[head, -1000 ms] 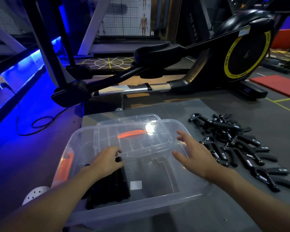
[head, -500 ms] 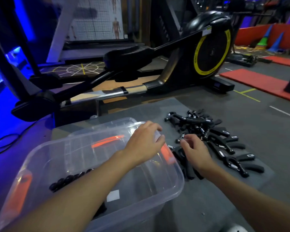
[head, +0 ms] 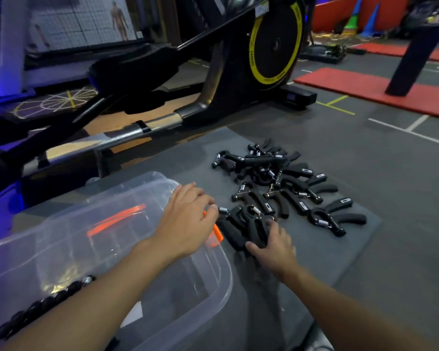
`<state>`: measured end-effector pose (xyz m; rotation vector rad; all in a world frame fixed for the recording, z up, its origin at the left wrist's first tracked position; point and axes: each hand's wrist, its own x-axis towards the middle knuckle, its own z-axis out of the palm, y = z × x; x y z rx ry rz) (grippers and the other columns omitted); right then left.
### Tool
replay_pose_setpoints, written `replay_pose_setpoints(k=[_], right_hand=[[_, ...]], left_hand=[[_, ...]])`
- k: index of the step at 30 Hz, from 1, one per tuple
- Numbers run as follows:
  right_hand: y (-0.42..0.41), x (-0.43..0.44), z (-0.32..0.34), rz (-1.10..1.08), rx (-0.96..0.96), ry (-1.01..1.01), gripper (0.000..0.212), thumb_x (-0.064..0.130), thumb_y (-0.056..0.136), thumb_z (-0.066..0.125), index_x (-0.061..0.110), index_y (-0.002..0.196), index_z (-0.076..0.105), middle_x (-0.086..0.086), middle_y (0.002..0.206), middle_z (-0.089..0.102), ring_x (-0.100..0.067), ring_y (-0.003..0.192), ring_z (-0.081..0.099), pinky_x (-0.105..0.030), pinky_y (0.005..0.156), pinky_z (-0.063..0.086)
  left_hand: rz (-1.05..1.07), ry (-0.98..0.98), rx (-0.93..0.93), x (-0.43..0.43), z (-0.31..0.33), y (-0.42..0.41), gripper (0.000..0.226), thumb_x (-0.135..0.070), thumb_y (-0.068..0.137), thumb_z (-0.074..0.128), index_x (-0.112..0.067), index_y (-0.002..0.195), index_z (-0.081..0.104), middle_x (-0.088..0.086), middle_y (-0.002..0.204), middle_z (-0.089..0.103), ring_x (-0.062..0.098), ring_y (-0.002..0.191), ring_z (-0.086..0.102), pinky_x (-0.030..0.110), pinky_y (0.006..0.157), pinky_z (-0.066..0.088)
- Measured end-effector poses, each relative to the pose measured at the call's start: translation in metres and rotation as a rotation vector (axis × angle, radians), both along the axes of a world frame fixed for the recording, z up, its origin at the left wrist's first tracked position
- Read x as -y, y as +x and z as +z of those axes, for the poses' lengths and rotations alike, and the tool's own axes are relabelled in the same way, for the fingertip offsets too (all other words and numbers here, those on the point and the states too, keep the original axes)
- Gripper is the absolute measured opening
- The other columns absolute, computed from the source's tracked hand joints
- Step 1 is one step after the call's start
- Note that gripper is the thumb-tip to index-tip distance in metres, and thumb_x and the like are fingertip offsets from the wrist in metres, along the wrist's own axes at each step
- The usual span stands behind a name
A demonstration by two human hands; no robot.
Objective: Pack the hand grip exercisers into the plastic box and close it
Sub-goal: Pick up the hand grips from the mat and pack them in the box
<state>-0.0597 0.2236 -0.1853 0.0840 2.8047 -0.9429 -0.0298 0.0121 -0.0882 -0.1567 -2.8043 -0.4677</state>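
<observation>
Grey mat (head: pixel 340 262) lies under both hands. The left hand (head: pixel 188 219) reaches across the box (head: pixel 227 274) rim, its fingertips pinching the spring end of an exerciser (head: pixel 232 233). The right hand (head: pixel 274 245) lies on that exerciser's handles, thumb and fingers curled round them. Just beyond lies the pile (head: pixel 289 183) of exercisers. Others (head: pixel 43 307) lie inside the box. An elliptical (head: pixel 274 44) stands behind.

Over the right corner of the clear plastic box (head: pixel 227 269), the left hand (head: pixel 185 221) pinches a spring end and the right hand (head: pixel 274 245) grips the black handles of the nearest exercisers (head: pixel 238 229), beside the pile of hand grip exercisers (head: pixel 289 186) on the grey mat (head: pixel 352 249).
</observation>
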Motion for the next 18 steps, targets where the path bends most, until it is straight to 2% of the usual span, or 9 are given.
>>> replay_pose_setpoints(k=[2, 6, 8, 11, 13, 16, 18], right_hand=[[0.000, 0.001, -0.007, -0.013, 0.005, 0.026, 0.092, 0.056, 0.075, 0.068, 0.022, 0.147, 0.022, -0.006, 0.142, 0.041, -0.028, 0.134, 0.034, -0.045, 0.108, 0.028], [0.005, 0.002, -0.020, -0.021, -0.023, 0.057, 0.101, 0.057, 0.070, 0.070, 0.022, 0.149, 0.017, -0.002, 0.145, 0.040, -0.025, 0.136, 0.032, -0.046, 0.109, 0.023], [0.006, -0.001, -0.023, -0.033, -0.061, 0.031, 0.101, 0.054, 0.069, 0.073, 0.021, 0.149, 0.019, -0.001, 0.144, 0.042, -0.023, 0.135, 0.034, -0.044, 0.110, 0.023], [0.004, -0.007, -0.023, -0.041, -0.137, -0.098, 0.101, 0.043, 0.063, 0.081, 0.020, 0.145, 0.026, -0.001, 0.140, 0.047, -0.023, 0.130, 0.041, -0.040, 0.107, 0.033], [0.005, -0.011, -0.020, -0.026, -0.180, -0.191, 0.101, 0.034, 0.062, 0.086, 0.018, 0.144, 0.029, -0.003, 0.137, 0.049, -0.022, 0.128, 0.040, -0.033, 0.104, 0.036], [0.007, -0.015, -0.011, 0.010, -0.227, -0.214, 0.100, 0.032, 0.063, 0.087, 0.016, 0.143, 0.030, -0.005, 0.133, 0.049, -0.020, 0.127, 0.038, -0.029, 0.101, 0.035], [0.008, -0.016, -0.002, 0.020, -0.253, -0.204, 0.099, 0.033, 0.062, 0.087, 0.016, 0.142, 0.031, -0.005, 0.131, 0.049, -0.019, 0.126, 0.040, -0.028, 0.101, 0.036]], left_hand=[[-0.014, -0.001, -0.018, -0.001, 0.000, 0.001, 0.050, -0.041, 0.089, 0.026, -0.020, 0.097, 0.071, -0.002, 0.103, 0.062, 0.023, 0.121, 0.049, 0.041, 0.114, 0.026], [0.003, 0.047, -0.037, -0.005, 0.004, 0.007, 0.057, -0.042, 0.088, 0.020, -0.018, 0.100, 0.071, -0.002, 0.106, 0.058, 0.016, 0.126, 0.038, 0.026, 0.114, 0.013], [0.007, 0.067, -0.029, -0.007, 0.005, 0.008, 0.060, -0.042, 0.087, 0.018, -0.018, 0.100, 0.071, -0.001, 0.107, 0.057, 0.017, 0.128, 0.036, 0.029, 0.114, 0.015], [0.005, 0.079, -0.019, -0.006, 0.005, 0.008, 0.060, -0.042, 0.086, 0.018, -0.019, 0.100, 0.071, -0.002, 0.107, 0.054, 0.016, 0.129, 0.035, 0.034, 0.116, 0.018], [-0.001, 0.083, -0.033, -0.006, 0.006, 0.008, 0.060, -0.042, 0.086, 0.018, -0.018, 0.100, 0.071, -0.001, 0.106, 0.055, 0.014, 0.126, 0.034, 0.032, 0.115, 0.018], [-0.013, 0.077, -0.059, -0.008, 0.009, 0.010, 0.060, -0.042, 0.086, 0.018, -0.015, 0.097, 0.072, 0.002, 0.102, 0.056, 0.011, 0.116, 0.034, 0.022, 0.107, 0.013], [-0.009, 0.064, 0.003, -0.007, 0.010, 0.009, 0.062, -0.044, 0.085, 0.016, -0.018, 0.099, 0.070, 0.001, 0.104, 0.056, 0.012, 0.121, 0.034, 0.024, 0.113, 0.011]])
